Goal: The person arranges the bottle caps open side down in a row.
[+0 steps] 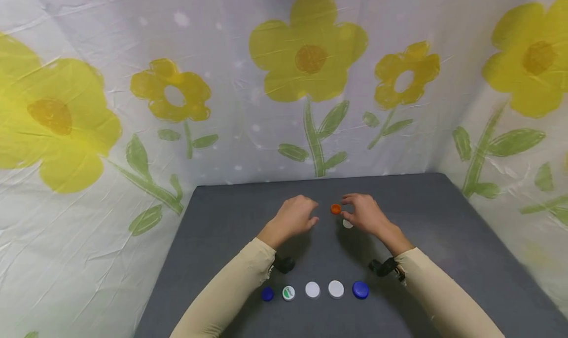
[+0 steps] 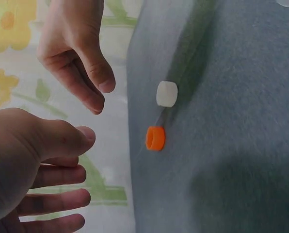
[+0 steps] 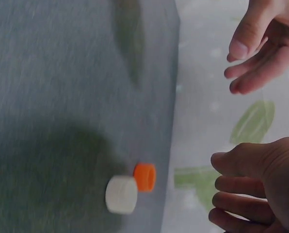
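My left hand (image 1: pixel 294 218) hovers above the grey table with loosely bent fingers and nothing in its grasp. Across from it, my right hand (image 1: pixel 365 215) is also raised and holds nothing; its thumb and fingers are apart. An orange bottle cap (image 1: pixel 335 208) lies between the hands, closer to the right one. Beside it is a white cap (image 1: pixel 347 224), partly covered by the right hand in the head view. The left wrist view shows the orange cap (image 2: pixel 155 138) and the white cap (image 2: pixel 167 94) standing apart from both hands.
Near the front, a row of caps runs from a small dark blue one (image 1: pixel 267 294) through a white one with green print (image 1: pixel 288 293) and two white ones (image 1: pixel 312 290) to a larger blue one (image 1: pixel 360 289). Flower-patterned curtain (image 1: pixel 248 131) surrounds the grey table (image 1: pixel 239 214).
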A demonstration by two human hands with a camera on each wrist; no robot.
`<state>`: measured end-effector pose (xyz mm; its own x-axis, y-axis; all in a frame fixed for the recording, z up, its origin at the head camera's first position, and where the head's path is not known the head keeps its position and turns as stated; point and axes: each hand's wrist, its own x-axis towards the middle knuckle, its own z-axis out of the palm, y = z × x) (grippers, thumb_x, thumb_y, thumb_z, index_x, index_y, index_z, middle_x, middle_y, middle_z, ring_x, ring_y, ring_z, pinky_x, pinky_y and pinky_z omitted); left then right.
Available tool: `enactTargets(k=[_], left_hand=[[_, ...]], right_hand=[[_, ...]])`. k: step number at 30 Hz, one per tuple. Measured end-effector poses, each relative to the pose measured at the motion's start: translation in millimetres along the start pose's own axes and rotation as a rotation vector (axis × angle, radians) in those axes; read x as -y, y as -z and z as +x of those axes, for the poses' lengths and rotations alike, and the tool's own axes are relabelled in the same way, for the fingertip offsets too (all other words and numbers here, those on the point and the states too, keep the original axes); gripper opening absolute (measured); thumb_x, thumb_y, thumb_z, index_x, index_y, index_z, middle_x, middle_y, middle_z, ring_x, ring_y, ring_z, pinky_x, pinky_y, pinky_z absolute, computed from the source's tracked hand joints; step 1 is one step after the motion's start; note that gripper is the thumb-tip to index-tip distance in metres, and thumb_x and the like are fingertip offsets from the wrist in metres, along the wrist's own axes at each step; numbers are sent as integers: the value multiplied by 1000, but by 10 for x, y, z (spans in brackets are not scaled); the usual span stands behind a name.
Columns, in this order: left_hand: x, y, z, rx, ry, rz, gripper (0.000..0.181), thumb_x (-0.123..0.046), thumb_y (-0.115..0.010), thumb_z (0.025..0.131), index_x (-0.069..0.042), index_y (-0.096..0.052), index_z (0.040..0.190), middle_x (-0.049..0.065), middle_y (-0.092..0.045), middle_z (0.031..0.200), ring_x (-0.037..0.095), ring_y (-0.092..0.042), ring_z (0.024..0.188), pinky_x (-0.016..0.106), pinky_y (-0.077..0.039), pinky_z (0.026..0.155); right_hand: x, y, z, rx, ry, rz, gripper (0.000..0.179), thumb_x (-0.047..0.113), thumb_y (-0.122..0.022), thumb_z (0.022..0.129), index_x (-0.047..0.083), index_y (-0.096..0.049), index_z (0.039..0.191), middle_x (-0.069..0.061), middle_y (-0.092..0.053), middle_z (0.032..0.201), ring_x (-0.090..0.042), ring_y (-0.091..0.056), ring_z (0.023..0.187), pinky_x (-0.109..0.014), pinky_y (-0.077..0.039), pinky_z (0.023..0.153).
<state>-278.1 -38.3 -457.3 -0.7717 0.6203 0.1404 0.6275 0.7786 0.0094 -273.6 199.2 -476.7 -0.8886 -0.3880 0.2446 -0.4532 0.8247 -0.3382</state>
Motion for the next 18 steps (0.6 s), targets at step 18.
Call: enactTargets(k=[18], left_hand=[[-373, -460, 521, 139, 37, -116, 33, -36, -74, 92, -16, -74, 118, 3, -71, 105, 22, -68, 93, 38, -56, 71]], right_hand=[[-437, -108, -119, 51, -49, -20, 36, 15, -79, 85, -3, -72, 114, -22, -68, 123, -42, -64, 113, -56, -52, 91]])
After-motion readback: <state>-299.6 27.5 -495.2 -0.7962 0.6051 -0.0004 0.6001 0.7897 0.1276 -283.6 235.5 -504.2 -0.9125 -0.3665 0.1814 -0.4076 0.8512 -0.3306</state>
